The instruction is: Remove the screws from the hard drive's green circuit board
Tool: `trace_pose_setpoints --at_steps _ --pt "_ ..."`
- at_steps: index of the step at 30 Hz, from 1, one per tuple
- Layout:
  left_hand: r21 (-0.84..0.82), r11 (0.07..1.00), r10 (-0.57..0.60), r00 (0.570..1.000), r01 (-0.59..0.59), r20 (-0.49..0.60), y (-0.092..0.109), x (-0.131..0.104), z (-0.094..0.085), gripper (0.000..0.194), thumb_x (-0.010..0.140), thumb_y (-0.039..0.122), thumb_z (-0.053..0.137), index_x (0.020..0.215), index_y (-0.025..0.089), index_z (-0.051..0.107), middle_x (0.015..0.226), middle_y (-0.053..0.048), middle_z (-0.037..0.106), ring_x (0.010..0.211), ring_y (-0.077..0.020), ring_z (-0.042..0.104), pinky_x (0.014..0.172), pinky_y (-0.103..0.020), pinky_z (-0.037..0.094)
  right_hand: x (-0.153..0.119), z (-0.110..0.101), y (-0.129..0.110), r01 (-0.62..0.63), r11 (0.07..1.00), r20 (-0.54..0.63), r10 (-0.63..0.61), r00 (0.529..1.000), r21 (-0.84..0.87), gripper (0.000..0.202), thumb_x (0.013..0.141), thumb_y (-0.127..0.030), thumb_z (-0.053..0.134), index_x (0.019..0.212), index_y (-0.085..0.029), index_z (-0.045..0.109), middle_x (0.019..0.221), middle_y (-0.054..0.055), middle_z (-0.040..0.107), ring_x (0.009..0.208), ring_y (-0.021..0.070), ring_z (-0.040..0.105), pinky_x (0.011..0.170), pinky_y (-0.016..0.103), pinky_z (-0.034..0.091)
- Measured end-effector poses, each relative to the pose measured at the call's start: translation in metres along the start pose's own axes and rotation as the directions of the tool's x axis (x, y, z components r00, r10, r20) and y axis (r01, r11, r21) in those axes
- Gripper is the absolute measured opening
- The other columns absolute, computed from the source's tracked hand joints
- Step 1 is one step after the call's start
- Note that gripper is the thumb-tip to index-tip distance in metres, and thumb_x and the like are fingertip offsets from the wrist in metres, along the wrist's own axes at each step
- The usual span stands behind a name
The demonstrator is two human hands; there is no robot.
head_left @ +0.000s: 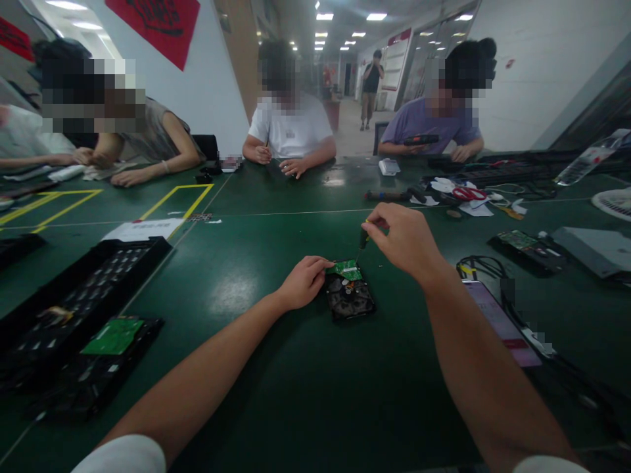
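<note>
A black hard drive (351, 301) lies on the green table (276, 394) in the middle, with a green circuit board (348, 269) at its far end. My left hand (306, 279) rests at the drive's left side, its fingertips pressed together on the board's left edge. Above the drive's far right corner, my right hand (401, 240) grips a small dark screwdriver (363, 240) between thumb and fingers. The screwdriver's thin shaft points down to the right edge of the board. Whether its tip sits in a screw is too small to tell.
Left are a long black tray (93, 282) and more drives with a green board (113, 336). At right lie a phone (497, 322), cables, another drive (530, 249), a grey box (594, 249) and red scissors (469, 194). Several people sit across the table.
</note>
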State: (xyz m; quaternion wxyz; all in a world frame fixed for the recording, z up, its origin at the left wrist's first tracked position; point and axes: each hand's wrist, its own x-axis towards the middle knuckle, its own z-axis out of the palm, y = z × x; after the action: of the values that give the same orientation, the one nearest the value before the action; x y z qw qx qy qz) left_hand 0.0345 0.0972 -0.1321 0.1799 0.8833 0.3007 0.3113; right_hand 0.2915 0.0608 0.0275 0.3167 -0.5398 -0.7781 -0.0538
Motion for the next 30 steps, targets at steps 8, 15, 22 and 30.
trace_pose_setpoints --at_steps 8,15,22,30 --pt "-0.003 1.000 -0.007 1.000 0.007 0.001 -0.0004 -0.0001 0.0009 0.038 0.101 0.013 0.046 0.134 0.020 0.065 0.130 -0.013 0.067 0.126 -0.0273 0.060 0.111 -0.049 0.052 0.0005 0.0024 0.0030 -0.007 1.000 -0.006 0.007 1.000 -0.018 0.003 0.093 -0.019 0.066 0.091 -0.021 0.064 0.096 0.010 0.073 0.088 0.0264 0.067 0.083 0.040 0.049" --pt "-0.001 1.000 -0.014 1.000 0.014 -0.003 0.0000 -0.0003 -0.0002 0.038 0.101 0.014 0.046 0.134 0.021 0.065 0.131 -0.013 0.067 0.125 -0.0271 0.061 0.110 -0.050 0.052 0.0006 0.0002 -0.0010 -0.010 1.000 0.008 0.010 1.000 0.016 0.008 0.095 -0.024 0.066 0.088 -0.022 0.063 0.091 0.007 0.074 0.085 0.0254 0.068 0.081 0.038 0.048" --pt "0.005 1.000 -0.002 1.000 0.002 0.002 -0.0026 -0.0009 0.0016 0.037 0.102 0.015 0.045 0.134 0.020 0.064 0.131 -0.013 0.067 0.126 -0.0270 0.060 0.111 -0.049 0.052 -0.0001 0.0027 0.0026 0.006 1.000 0.010 -0.006 1.000 -0.014 0.005 0.093 -0.018 0.065 0.097 -0.020 0.067 0.101 0.010 0.075 0.090 0.0270 0.069 0.086 0.040 0.050" --pt "-0.008 1.000 -0.006 1.000 0.006 -0.004 0.0018 0.0001 -0.0014 0.037 0.102 0.015 0.045 0.133 0.021 0.065 0.130 -0.012 0.068 0.125 -0.0271 0.061 0.111 -0.050 0.052 0.0004 0.0007 0.0001 -0.007 1.000 0.010 0.007 1.000 0.018 0.005 0.095 -0.026 0.066 0.091 -0.023 0.066 0.094 0.008 0.075 0.086 0.0262 0.068 0.082 0.040 0.050"
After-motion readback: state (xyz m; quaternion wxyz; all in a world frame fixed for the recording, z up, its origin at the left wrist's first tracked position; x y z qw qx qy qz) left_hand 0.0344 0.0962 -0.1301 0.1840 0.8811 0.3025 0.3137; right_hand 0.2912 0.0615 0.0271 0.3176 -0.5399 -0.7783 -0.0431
